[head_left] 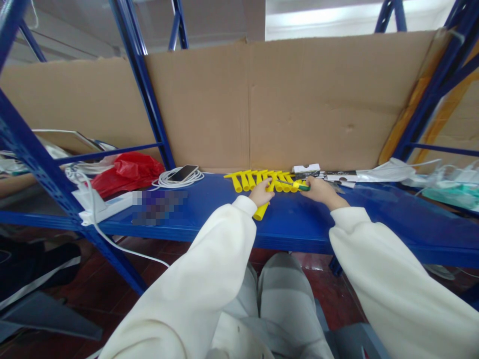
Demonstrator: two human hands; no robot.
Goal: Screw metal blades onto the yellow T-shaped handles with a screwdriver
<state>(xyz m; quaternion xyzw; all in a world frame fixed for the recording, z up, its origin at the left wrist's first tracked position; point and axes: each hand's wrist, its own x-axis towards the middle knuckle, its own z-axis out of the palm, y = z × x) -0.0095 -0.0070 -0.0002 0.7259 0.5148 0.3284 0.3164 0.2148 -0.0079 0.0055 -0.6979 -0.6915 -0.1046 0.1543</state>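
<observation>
Several yellow T-shaped pieces (pixel 237 184) with tubular handles lie in a row on the blue shelf. My left hand (pixel 261 193) is closed around one yellow T-shaped piece (pixel 261 212), whose round tube end sticks out below my fingers toward the front edge. In my right hand (pixel 318 191) is a screwdriver (pixel 299 185) with a yellow and green handle. Its thin shaft points left, toward the piece in my left hand. Whether the tip touches that piece is too small to tell.
Behind the row stand a small white box (pixel 306 168) and a cardboard panel (pixel 247 104). Left are a phone (pixel 183 173) on a coiled white cable (pixel 164 180), a red plastic bag (pixel 130 172) and a white power strip (pixel 112 205). Blue posts (pixel 144 85) frame the shelf.
</observation>
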